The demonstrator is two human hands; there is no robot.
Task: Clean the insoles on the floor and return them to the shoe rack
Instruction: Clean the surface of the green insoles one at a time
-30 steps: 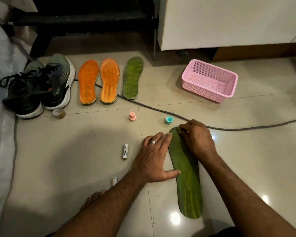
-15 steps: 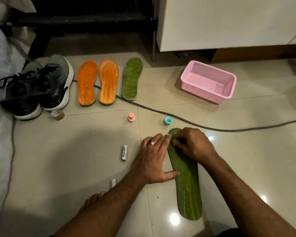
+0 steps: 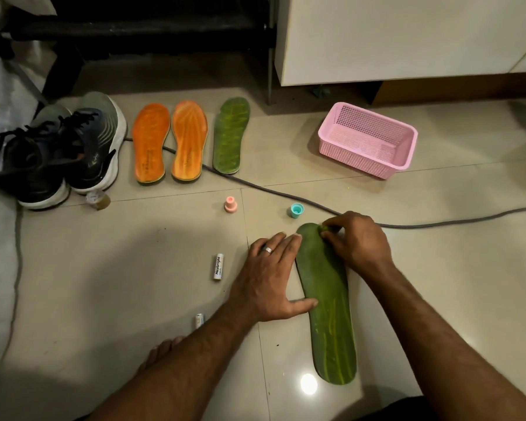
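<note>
The right hand (image 3: 357, 241), fingers curled on something small and green, has worked back up to the toe of the near insole (image 3: 325, 302) on the floor. The left hand (image 3: 271, 278) still lies spread along its edge, steadying it. Scrubbing continues; yellow streaks remain near the heel.

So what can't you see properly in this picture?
Head view, the only one:
- What the right hand pinches on the green insole: a small greenish bit, mostly covered by the fingers.
- The insole's toe edge: under that hand.
- The little jar by the shoes: its label is too small to read.
- The second white stick: partly behind the left forearm.
- The shoe rack: only dark shapes at the top, cut off by the edge.
</note>
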